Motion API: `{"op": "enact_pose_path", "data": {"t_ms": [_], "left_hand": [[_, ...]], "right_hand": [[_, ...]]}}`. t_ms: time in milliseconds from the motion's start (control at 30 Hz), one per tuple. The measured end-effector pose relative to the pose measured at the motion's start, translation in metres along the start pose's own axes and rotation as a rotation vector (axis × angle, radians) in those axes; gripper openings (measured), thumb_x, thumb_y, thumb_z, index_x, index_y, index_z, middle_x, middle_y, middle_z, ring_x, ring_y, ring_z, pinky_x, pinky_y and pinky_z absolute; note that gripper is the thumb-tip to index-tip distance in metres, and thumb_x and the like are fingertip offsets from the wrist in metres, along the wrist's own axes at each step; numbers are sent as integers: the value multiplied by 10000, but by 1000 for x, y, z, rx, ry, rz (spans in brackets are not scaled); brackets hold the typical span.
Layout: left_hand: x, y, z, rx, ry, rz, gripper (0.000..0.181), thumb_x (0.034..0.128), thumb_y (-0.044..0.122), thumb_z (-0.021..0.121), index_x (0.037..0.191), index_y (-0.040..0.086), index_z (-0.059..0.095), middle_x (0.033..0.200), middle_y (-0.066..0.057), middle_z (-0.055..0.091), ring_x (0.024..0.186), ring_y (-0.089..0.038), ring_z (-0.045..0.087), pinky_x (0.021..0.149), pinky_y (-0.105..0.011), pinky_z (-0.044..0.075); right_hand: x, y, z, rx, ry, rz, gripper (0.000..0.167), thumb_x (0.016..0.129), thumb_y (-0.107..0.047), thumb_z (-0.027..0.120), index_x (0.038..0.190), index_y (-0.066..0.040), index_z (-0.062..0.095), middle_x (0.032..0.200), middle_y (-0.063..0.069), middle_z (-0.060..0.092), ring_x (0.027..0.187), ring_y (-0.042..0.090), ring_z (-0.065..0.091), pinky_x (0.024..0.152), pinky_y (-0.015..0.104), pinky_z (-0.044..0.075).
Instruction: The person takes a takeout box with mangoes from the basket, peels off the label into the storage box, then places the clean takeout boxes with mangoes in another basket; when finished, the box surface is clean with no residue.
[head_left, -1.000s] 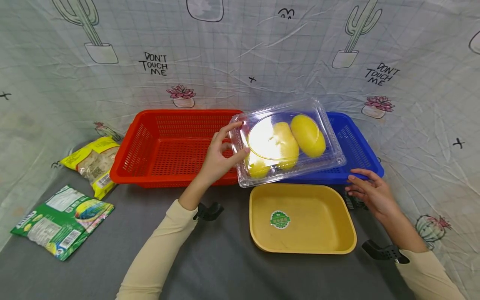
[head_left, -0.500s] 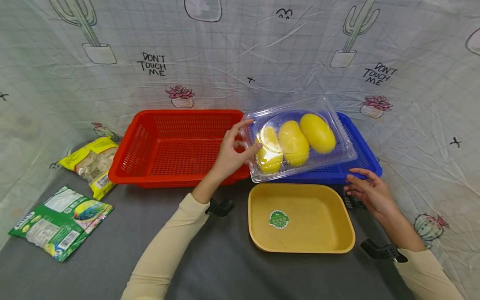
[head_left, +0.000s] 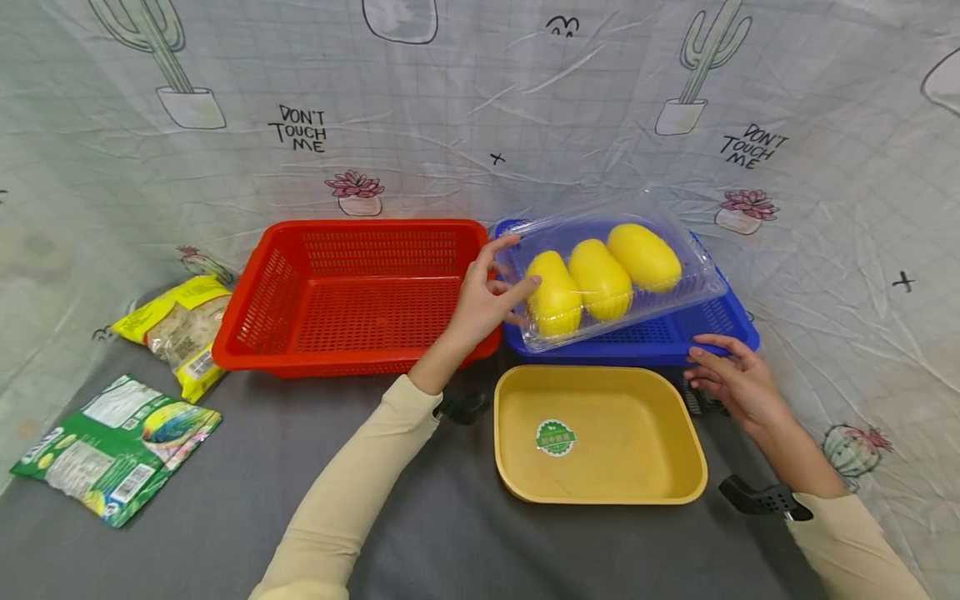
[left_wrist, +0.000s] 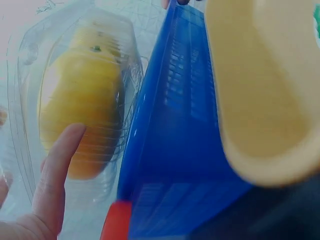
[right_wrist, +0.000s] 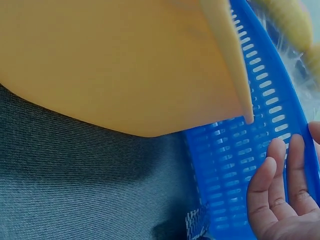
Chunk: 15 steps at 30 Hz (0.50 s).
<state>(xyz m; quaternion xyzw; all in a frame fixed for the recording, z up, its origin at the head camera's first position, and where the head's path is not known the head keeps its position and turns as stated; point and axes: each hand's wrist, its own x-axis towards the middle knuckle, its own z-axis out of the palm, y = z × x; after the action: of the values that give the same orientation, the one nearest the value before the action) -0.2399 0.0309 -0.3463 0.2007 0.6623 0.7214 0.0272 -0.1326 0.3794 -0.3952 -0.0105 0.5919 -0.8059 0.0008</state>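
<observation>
My left hand (head_left: 486, 298) grips the left end of a clear plastic clamshell box (head_left: 558, 229), thumb on the near side. Inside lie three yellow mangoes (head_left: 600, 279). The box hangs tilted over a blue basket (head_left: 637, 348), its right end higher, and hides much of the basket's inside. In the left wrist view the thumb lies against the box (left_wrist: 129, 65) in front of a mango (left_wrist: 82, 95). My right hand (head_left: 742, 385) holds the blue basket's rim at its front right corner. In the right wrist view several fingers (right_wrist: 297, 175) lie against the basket's slotted wall (right_wrist: 235, 165).
A red basket (head_left: 352, 362) stands left of the blue one. A yellow tray (head_left: 622, 450) with a green sticker sits in front of the blue basket. At the left lie a yellow snack bag (head_left: 183, 325) and a green packet (head_left: 112, 446). A patterned cloth (head_left: 450, 108) hangs behind.
My left hand has carried the box of mangoes rightward, farther over the blue basket and slightly away from the red one. My right hand has stayed at the blue basket's corner.
</observation>
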Motion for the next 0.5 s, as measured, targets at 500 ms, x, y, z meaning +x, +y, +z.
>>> {"op": "enact_pose_path", "data": {"t_ms": [500], "left_hand": [[14,-15,16,-49,9,-111,617,919,129,678,1453,157,369,1215,-130,313,718,-203,550,559,-407,583]], "right_hand": [[0,-3,2,-22,29,39,219,974,27,527,1100,-107,646,865,36,739,711,182,711,661,279,583]]}}
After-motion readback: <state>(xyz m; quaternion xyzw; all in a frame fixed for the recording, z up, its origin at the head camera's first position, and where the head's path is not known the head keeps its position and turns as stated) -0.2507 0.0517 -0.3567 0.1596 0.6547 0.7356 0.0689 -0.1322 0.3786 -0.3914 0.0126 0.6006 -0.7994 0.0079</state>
